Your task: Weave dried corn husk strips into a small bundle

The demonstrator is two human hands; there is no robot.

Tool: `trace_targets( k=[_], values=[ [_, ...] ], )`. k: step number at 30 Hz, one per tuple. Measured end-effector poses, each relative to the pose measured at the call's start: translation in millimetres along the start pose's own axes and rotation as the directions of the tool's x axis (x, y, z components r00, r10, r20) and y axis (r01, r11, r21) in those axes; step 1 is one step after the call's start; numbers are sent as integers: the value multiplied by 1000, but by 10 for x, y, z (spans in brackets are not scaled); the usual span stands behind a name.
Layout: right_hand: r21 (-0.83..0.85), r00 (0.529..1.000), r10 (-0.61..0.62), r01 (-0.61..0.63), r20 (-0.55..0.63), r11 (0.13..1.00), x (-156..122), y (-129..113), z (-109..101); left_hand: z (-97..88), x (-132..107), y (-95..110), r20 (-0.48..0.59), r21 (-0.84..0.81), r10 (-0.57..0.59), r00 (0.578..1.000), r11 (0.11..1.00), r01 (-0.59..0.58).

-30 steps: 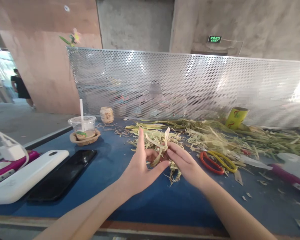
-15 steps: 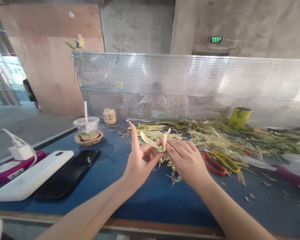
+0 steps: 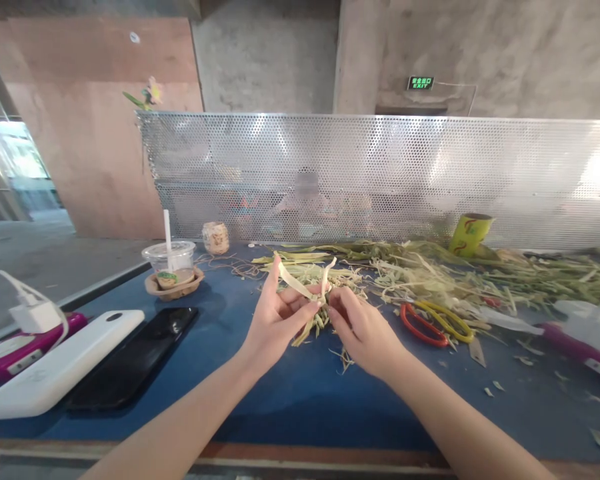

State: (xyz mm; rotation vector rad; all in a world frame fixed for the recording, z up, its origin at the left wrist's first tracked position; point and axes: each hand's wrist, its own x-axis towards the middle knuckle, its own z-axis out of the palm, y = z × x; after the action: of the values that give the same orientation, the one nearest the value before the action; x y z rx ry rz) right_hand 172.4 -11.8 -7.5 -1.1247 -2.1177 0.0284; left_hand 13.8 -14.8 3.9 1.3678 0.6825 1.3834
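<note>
head view: by the look of it, you are partway through working a pale strip (image 3: 294,281) together with a curled end (image 3: 326,279). what seems done is that the two meet at your fingertips, over the middle of the blue table (image 3: 300,413). what looks undone is their upper parts: the strip slants up to your left and the end stands nearly upright, both loose at the tip. whether they belong to one piece or two is too small to settle, and so is any knot or fold where they meet.

plenty of material lies unworked, as far as you can judge: a heap of cut pieces (image 3: 347,275) just behind your fingers, and a wider spread of dry leaves (image 3: 415,273) off to the right. the scissors (image 3: 419,337) lie on the table beside your right hand (image 3: 364,330), touched by neither hand.

as for the grip, your left hand (image 3: 267,323) appears to pinch the base of the strip, thumb pressed toward the bent fingers. your right hand has its fingers curled and its thumb near them, close beside that meeting point; whether it grips the end or merely steadies it is not shown. below your left thumb hangs or lies a greenish tuft (image 3: 307,329); which of these is hidden.
</note>
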Motion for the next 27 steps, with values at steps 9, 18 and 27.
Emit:
trace_targets(
  k=[9, 18, 27],
  values=[
    [114, 974, -213, 203, 82, 972, -12, 61, 61, -54, -61, -55, 79, 283, 59, 995, 956, -79],
    [451, 961, -197, 91, 193, 888, 36, 61, -59, -39, -70, -65, 100, 147, 61, 993, 986, -76],
    [418, 940, -155, 15, 303, 908, 56, 125, -144, -58, 0, -37, 79, 71, 19, 997, 997, -24]
  ],
)
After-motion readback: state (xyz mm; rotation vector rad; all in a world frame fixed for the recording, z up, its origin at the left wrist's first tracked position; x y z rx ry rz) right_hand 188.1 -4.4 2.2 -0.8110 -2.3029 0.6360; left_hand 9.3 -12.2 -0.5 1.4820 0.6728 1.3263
